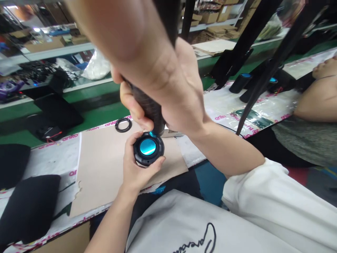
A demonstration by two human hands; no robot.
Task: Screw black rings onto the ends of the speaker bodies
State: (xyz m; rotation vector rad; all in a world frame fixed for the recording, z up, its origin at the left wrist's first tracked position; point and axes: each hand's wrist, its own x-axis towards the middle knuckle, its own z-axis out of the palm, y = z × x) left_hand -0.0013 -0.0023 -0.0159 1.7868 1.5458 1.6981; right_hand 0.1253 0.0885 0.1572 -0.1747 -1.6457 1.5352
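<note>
Closest to us is our right hand (172, 84), big and partly blurred, wrapped around a dark barrel-shaped tool (149, 105) that looks like a power screwdriver. The tool's long axis runs steeply down and away from us, and its lower end sits right at the far right edge of a round black part (147, 149). We can't see the tip, so we can't tell if it's touching.

That round part lies below the right hand, but the left hand (134, 172) is the one on it: fingers curled round the left side, thumb across the near right edge. We'd call it a thick black disc, chunky rim, with a shiny bright blue face turned up at us and a pale streak of glare across it.

It's held over a tan cardboard sheet (102, 165) on the surface (193, 151). Just past it, to the left, we've got a flat black ring (122, 131). Further off to the right are some black cylinders (239, 84) with blue ends, then boxes (209, 17) on a shelf (228, 23) at the back.
</note>
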